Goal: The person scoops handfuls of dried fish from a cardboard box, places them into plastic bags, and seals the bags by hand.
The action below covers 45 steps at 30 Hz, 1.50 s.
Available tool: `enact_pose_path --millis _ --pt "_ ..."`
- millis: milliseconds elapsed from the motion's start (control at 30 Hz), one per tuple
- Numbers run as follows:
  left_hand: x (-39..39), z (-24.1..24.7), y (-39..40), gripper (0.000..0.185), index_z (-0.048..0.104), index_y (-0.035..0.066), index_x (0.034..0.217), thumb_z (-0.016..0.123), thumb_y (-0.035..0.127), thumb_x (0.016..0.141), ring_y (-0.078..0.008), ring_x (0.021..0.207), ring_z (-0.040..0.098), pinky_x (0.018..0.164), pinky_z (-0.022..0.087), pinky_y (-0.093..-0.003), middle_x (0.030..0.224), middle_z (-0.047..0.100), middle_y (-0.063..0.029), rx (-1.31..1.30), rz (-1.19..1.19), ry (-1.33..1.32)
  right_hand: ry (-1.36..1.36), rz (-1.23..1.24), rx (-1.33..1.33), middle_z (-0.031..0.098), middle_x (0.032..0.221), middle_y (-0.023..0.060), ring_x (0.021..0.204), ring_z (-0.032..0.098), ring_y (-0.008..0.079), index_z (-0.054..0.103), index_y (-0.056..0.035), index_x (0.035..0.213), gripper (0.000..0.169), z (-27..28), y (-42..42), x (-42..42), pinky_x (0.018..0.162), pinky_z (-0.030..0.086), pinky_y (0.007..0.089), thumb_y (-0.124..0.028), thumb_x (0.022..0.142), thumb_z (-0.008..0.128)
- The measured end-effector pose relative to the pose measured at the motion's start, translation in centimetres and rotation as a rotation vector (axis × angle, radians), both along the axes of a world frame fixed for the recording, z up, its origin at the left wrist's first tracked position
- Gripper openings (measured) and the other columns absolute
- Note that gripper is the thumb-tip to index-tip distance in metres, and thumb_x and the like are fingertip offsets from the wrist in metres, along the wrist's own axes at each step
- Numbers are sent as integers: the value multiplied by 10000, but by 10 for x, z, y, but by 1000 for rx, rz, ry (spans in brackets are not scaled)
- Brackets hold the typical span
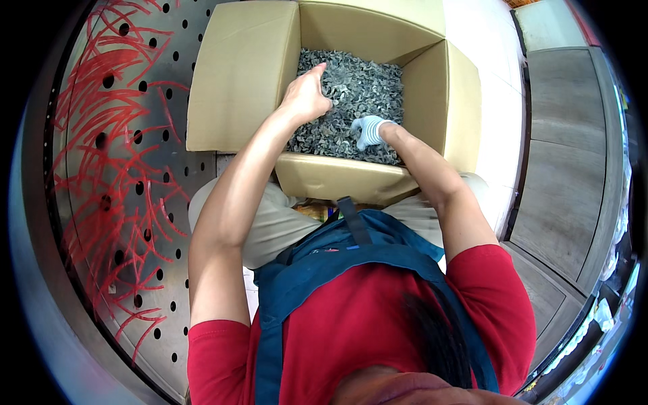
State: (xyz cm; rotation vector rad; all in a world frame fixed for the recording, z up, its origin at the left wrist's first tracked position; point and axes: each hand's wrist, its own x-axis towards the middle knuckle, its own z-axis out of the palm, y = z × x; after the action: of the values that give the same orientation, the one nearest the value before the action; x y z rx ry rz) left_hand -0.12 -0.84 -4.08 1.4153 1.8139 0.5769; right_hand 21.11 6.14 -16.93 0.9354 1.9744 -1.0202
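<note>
Before me an open cardboard box (243, 76) holds a broad layer of small, curled, grey-black dried pieces (354, 83); I cannot tell exactly what they are. My bare left hand (306, 96) reaches over the left side of this layer, thumb and index finger spread apart, with nothing visible between them. A blue-and-white striped glove covers my right hand (373, 132), which is low at the near right part of the pieces. Its fingers point down and left, and their tips touch or nearly touch the pieces. Whether they grip any is not clear.
The box's flaps are folded outward, the near one between my knees. At left stands a perforated metal panel (162, 223) covered with red streaks (111, 167). To the right are a white tiled floor (501, 116) and a grey wood-grain cabinet (567, 96).
</note>
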Motion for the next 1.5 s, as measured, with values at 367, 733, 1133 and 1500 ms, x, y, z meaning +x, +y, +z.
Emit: enact_pose_path --millis 367,733,1133,1500 --pt "-4 -7 2 823 383 13 1430 685 66 666 -321 1090 613 963 470 -375 1090 654 -200 -27 27 -67 803 -1123 -657 645 1053 76 931 649 237 546 -125 1231 494 131 17 -10 791 569 441 -99 782 749" --pt "-1 -2 1 847 375 34 1450 684 6 661 -171 712 667 736 523 -320 849 643 -91 -3 29 -49 973 -1167 -464 629 1129 27 1033 597 199 579 -132 1239 423 143 6 -56 823 529 435 -277 859 695" --pt "4 15 -1 784 443 41 1402 662 24 649 -248 990 649 874 502 -352 1110 650 -170 75 -53 50 816 -554 485 680 1114 126 996 669 248 629 -58 1188 462 142 29 -48 894 530 324 -237 776 735" --pt "-20 58 1 509 583 64 1290 634 5 787 -113 697 590 604 516 -216 1320 574 -121 228 -16 -554 923 -559 403 659 1103 149 998 621 287 653 -64 1125 318 133 49 -45 903 472 351 -292 942 526"
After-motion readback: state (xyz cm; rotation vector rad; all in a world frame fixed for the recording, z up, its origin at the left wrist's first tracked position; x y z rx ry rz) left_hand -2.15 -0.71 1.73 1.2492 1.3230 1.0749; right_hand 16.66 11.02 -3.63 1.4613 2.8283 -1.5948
